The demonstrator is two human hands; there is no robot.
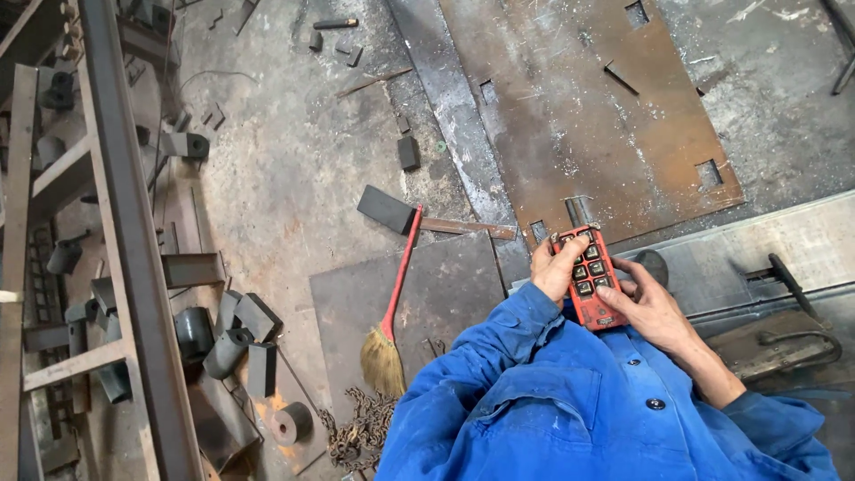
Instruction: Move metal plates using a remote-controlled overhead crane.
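I hold a red remote control box [595, 294] with two columns of dark buttons in front of my chest. My left hand [558, 267] wraps its left side, with the thumb lying on the upper buttons. My right hand [648, 307] supports its right side and lower end, fingers against the casing. Both arms wear blue work-jacket sleeves [499, 356].
A rusty steel plate with cut-out square holes [588, 116] lies on the floor ahead. A red-handled broom [392, 312] rests on a dark plate, a chain [356, 432] beside it. At left stand a steel frame [125, 223] and several short metal pieces [232, 338]. A grey steel beam [766, 249] lies at right.
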